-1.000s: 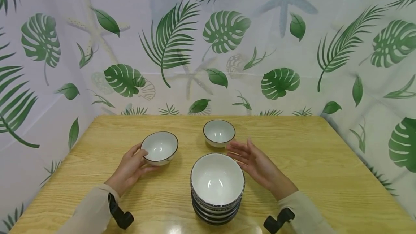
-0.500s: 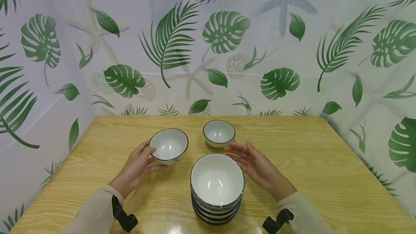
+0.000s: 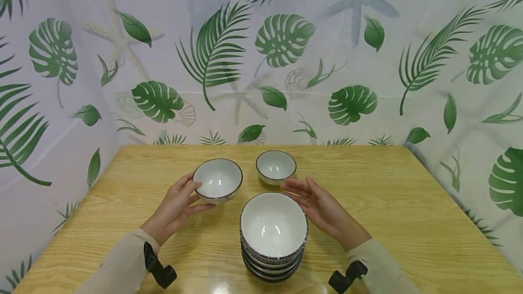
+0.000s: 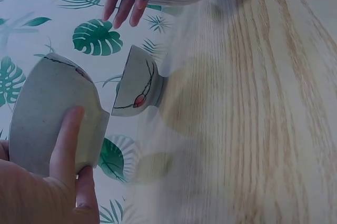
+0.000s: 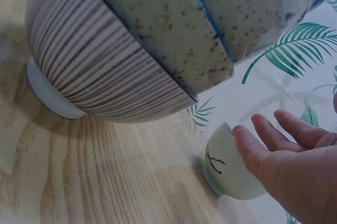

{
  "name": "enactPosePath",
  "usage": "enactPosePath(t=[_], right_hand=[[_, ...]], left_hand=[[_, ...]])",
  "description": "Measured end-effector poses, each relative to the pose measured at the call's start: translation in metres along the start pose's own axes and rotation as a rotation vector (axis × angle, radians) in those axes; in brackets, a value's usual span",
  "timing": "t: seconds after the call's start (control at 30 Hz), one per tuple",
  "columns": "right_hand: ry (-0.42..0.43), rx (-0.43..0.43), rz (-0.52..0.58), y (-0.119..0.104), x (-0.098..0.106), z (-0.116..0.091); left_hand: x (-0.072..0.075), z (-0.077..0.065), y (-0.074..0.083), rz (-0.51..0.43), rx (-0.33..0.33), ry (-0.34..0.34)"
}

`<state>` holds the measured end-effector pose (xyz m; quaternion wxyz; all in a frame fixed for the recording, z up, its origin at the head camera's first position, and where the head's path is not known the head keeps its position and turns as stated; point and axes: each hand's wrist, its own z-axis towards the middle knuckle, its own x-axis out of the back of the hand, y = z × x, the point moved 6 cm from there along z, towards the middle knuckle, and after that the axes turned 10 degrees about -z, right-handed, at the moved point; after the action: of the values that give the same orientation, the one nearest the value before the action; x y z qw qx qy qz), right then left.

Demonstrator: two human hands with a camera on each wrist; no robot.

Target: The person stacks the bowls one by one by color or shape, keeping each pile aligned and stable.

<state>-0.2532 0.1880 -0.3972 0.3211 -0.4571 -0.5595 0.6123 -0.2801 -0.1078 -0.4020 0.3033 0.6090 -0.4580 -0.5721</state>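
Observation:
My left hand [image 3: 175, 210] grips a pale bowl with a thin dark rim [image 3: 218, 178], thumb at its rim and fingers beneath. In the left wrist view this bowl [image 4: 55, 113] is raised off the table. Beside the stack of bowls [image 3: 273, 226], my right hand [image 3: 327, 212] is held with fingers extended and nothing in its grasp. The stack's lowest bowl is striped [image 5: 100, 61], with speckled bowls [image 5: 163, 24] nested above it. A smaller bowl [image 3: 275, 165] stands behind the stack; its outside bears a red bud and dark stem in the left wrist view.
A wood-grain table [image 3: 388, 194] carries everything. Behind it hangs a white cloth [image 3: 286, 71] printed with green leaves, which also runs along both sides. Black wrist cameras [image 3: 160, 267] are strapped over the sleeves.
The left hand has carried its bowl rightward and slightly up in the head view, closer to the stack and the small bowl. The right hand has barely shifted.

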Motion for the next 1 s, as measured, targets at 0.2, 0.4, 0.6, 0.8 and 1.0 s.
enactPosePath(t=[0.2, 0.4, 0.6, 0.8, 1.0], right_hand=[[-0.019, -0.005, -0.062, 0.000, -0.002, 0.002], [-0.028, 0.002, -0.081, 0.001, -0.004, 0.004], [-0.047, 0.029, -0.093, 0.000, -0.006, 0.004], [0.016, -0.031, -0.062, 0.002, -0.007, 0.004], [0.012, -0.034, -0.038, 0.001, -0.010, 0.005]], left_hand=[[-0.007, 0.001, 0.004, -0.022, 0.007, -0.006], [-0.014, 0.003, 0.013, -0.014, -0.010, -0.036], [-0.023, 0.005, 0.016, -0.016, -0.005, -0.054], [-0.039, 0.009, 0.018, -0.049, 0.007, -0.073], [-0.057, 0.010, 0.022, -0.066, 0.009, -0.103]])
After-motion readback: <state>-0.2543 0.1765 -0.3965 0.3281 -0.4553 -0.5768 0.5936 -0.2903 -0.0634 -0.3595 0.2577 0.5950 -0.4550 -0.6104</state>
